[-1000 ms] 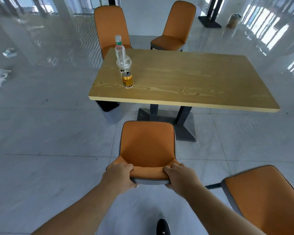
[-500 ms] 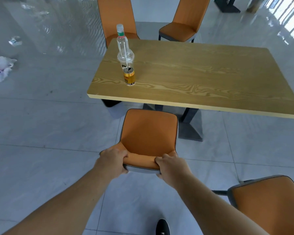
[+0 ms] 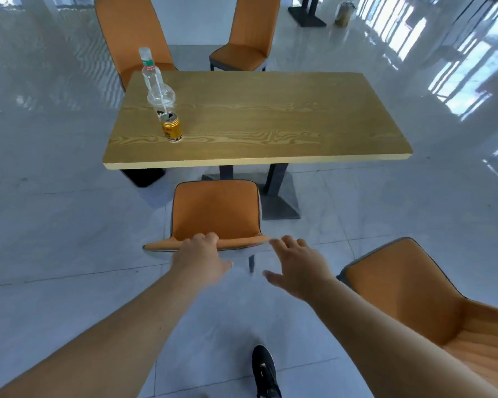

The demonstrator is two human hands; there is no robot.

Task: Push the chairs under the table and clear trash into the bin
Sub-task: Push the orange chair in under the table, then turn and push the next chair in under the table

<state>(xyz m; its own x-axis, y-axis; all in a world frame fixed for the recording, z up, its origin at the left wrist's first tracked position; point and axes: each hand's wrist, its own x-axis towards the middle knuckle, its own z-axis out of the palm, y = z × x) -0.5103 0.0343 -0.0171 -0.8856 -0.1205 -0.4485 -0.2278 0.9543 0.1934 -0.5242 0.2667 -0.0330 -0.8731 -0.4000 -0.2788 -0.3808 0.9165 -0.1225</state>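
Let go of chair (image 3: 216, 214) with right hand (image 3: 299, 268), fingers spread, empty; kept left hand (image 3: 202, 255) hooked over its back. Pushed toward tabletop (image 3: 256, 119), not yet under.

A chair (image 3: 216, 214) stands at 12 o'clock, close to the table (image 3: 270, 145). The other chair (image 3: 414, 297) blocks 4 o'clock. Bare floor (image 3: 55, 239) lies open at 9 o'clock.

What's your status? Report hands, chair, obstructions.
Left hand on near chair back, grip unclear; right hand open, off it. Seat not under table. Table base ahead, right side.
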